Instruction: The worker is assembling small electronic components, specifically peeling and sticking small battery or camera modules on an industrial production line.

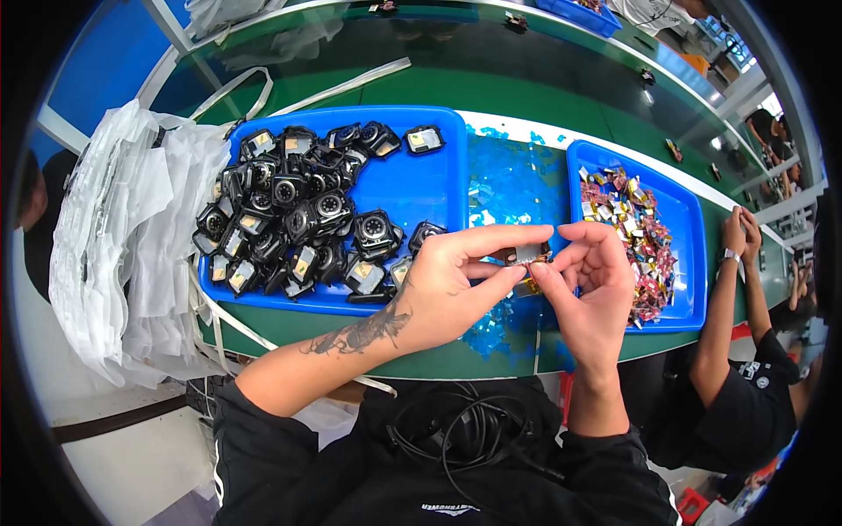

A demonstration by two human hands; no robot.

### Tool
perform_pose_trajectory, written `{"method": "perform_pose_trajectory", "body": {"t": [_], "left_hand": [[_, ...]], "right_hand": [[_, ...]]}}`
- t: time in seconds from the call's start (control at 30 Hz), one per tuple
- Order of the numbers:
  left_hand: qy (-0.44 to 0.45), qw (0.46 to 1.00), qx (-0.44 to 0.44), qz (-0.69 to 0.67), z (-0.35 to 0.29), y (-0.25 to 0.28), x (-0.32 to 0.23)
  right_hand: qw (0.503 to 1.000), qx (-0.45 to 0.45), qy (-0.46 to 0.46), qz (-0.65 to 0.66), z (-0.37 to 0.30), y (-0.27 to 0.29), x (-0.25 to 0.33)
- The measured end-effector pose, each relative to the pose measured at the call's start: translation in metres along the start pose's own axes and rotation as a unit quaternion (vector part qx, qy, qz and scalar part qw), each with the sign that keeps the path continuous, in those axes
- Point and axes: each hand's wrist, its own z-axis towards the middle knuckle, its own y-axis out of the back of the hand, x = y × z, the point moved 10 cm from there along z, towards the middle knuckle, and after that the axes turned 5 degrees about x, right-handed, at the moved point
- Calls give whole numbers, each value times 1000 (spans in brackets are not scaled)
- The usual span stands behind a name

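The left hand (443, 279) holds a small device (524, 253) above the counter (430, 364), between two blue trays. The right hand's (595, 285) thumb meets its right end, fingers curled; whether it grips, I cannot tell.

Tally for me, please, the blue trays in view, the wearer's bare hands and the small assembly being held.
Blue trays: 3 (left tray, right tray, far tray at the top edge)
Wearer's hands: 2 (left hand, right hand)
Small assembly: 1
Total: 6
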Motion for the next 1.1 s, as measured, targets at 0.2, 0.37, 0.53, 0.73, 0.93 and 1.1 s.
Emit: {"method": "perform_pose_trajectory", "body": {"t": [0.2, 0.37, 0.53, 0.73, 0.93, 1.1], "left_hand": [[-14, 999, -32, -10, -1, 5, 3], [-35, 998, -56, 0, -3, 6, -9], [-41, 998, -51, -15, -6, 7, -7], [-267, 924, -84, 262, -33, 15, -103], [-580, 780, -14, 236, -144, -36, -218], [-572, 737, -154, 324, -150, -55, -274]], "right_hand": [[1000, 5, -5, 7, 2, -10, 4], [999, 7, 34, -19, -1, -16, 12], [996, 22, 71, -44, 0, -24, 26], [997, 79, 10, -25, 56, 0, 11], [979, 74, -107, -155, 223, 38, -48], [968, 17, -89, -236, 278, 59, -128]]}}
